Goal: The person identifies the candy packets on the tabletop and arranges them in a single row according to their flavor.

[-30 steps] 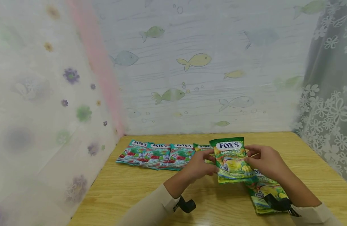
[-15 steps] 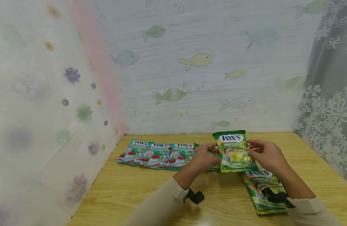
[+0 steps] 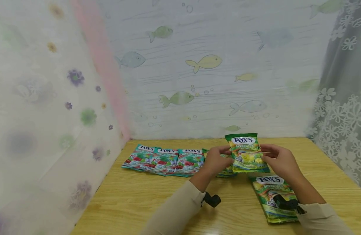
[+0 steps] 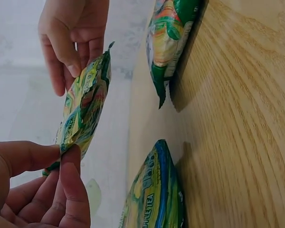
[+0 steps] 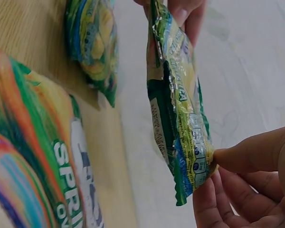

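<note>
A green-and-yellow Fox's Spring Tea candy bag [image 3: 246,155] is held upright above the table, its printed front toward the head camera. My left hand [image 3: 214,163] pinches its left edge between thumb and fingers, plain in the left wrist view. At the opposite edge my right hand [image 3: 281,161] pinches it too, thumb on one face in the right wrist view. Behind the left hand, a second Spring Tea bag [image 3: 227,172] lies partly hidden at the end of the row. Under the right wrist another Spring Tea bag [image 3: 274,199] lies flat, partly covered by the wrist camera.
Three teal Mint Blossom candy bags, the left one [image 3: 137,158], the middle one [image 3: 163,162] and the right one [image 3: 189,162], overlap in a row on the wooden table [image 3: 139,202]. A fish-patterned wall [image 3: 209,85] stands behind the table's back edge. A flowered sheet hangs left.
Both hands have carried the held Spring Tea bag slightly right and farther toward the back. More of the bag at the row's end and of the one lying flat now shows.
</note>
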The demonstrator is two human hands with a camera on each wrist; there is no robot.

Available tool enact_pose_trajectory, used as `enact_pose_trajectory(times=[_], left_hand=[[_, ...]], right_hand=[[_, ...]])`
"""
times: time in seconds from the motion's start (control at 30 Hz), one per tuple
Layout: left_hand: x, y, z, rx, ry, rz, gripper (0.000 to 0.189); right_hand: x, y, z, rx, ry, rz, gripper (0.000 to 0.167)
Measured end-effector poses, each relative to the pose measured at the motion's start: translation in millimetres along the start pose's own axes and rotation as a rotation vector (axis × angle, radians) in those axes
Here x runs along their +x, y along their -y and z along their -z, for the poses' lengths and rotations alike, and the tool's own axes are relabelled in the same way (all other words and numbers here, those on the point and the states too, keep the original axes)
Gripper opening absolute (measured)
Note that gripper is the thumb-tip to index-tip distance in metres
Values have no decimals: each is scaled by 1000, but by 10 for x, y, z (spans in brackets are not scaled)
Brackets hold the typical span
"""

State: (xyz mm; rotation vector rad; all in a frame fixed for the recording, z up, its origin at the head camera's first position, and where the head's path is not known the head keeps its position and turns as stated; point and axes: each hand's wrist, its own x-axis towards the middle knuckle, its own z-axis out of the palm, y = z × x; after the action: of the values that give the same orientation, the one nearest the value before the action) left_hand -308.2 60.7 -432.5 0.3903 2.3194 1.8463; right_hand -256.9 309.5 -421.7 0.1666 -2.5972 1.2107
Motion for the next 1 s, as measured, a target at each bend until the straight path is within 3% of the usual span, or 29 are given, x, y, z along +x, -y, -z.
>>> enact_pose_trajectory(times=[0.17,0.57,1.0], left_hand=[[58,62,-91,-14,-25,-5,47],[103,222,-228,73,-72,7,47],[128,261,-292,279,-105,-5,44]], right_hand=[[9,-106,4,28,25,-27,50],[12,-246,-97,36,118,-68,52],[6,-317,-127,27,158,-41,51]])
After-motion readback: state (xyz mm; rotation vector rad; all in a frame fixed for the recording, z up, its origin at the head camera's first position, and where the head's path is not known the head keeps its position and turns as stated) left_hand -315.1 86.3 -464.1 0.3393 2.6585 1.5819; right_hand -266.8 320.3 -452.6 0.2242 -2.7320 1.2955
